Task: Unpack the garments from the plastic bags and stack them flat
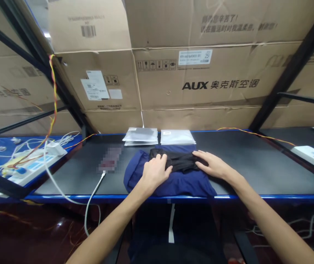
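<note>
A dark blue cloth [170, 187] lies folded at the front edge of the shelf, with a bunched black cloth [183, 160] across its top. My left hand [156, 171] rests at the black cloth's left end, fingers curled onto the fabric and the thumb apart to the right. Over on the other end, my right hand [212, 165] lies with fingers stretched out, their tips touching the black cloth. The undersides of both hands are hidden.
Flat translucent packets [141, 135] lie behind the cloth. To the left is a blurred-out phone [110, 159] on a white cable [92, 194]. Power strips [33, 167] stand at both sides. Cardboard [157, 88] walls off the back, between black frame posts [288, 69].
</note>
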`<state>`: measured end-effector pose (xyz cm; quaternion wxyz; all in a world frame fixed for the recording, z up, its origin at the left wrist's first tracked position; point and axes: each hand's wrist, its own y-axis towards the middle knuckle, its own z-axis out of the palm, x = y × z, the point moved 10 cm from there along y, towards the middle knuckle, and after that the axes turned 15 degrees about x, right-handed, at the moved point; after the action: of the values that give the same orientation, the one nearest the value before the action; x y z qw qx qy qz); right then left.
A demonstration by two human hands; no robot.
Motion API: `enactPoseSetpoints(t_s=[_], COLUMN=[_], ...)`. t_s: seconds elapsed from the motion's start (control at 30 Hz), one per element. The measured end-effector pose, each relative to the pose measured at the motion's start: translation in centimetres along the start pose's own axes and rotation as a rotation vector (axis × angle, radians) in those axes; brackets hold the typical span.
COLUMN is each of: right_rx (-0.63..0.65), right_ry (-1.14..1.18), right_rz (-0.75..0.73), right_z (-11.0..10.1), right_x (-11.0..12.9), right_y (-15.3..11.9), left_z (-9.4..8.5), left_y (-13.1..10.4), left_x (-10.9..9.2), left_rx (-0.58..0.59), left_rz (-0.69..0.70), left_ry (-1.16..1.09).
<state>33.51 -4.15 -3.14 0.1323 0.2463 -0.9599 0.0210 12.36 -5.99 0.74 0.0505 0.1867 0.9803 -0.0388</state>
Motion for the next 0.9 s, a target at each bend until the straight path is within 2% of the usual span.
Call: enactPoseSetpoints(t_s=[0.07,0.17,0.3,0.37,0.47,0.57,0.63,0.67,0.77,0.83,0.9], right_rx=[-0.011,-0.023,-0.021,-0.03,-0.036,-0.032,-0.036,-0.04,-0.051,-0.065,-0.094], right_ry=[0.01,0.016,0.016,0.025,0.029,0.026,0.029,0.033,0.043,0.048,0.055], right_rz=[-0.006,-0.016,-0.016,-0.016,-0.009,-0.014,-0.02,-0.021,-0.026,-0.036,-0.065], right_z=[-0.1,-0.2,-0.1,-0.2,-0.3,-0.3,-0.3,-0.3,-0.3,-0.4,-0.9], right_x=[0.0,0.1,0.0,-0.1,-0.2,-0.1,-0.1,-0.1,-0.2,-0.1,0.3], right_y=[0.0,0.0,0.0,0.0,-0.1,0.0,-0.1,-0.1,-0.1,-0.1,-0.3], left_z=[-0.1,-1.9,-5.5,-6.1,-5.0,-2.5,-1.2,-1.1,-2.6,-4.2,-4.9], left_y=[0.2,0.1,-1.5,-2.3,-3.1,-3.2,-3.1,-3.1,-3.1,-3.0,-2.6], left_x=[0.5,2.4,7.7,10.6,14.3,16.5,17.2,17.4,17.0,15.6,13.7], left_rx=[0.004,-0.052,-0.271,-0.306,-0.225,-0.035,0.048,0.05,-0.091,-0.218,-0.26], left_rz=[0.019,0.038,-0.095,-0.186,-0.332,-0.403,-0.411,-0.41,-0.361,-0.246,-0.077], left_ry=[-0.053,-0.199,-0.313,-0.317,-0.258,-0.182,-0.168,-0.168,-0.161,-0.163,-0.204])
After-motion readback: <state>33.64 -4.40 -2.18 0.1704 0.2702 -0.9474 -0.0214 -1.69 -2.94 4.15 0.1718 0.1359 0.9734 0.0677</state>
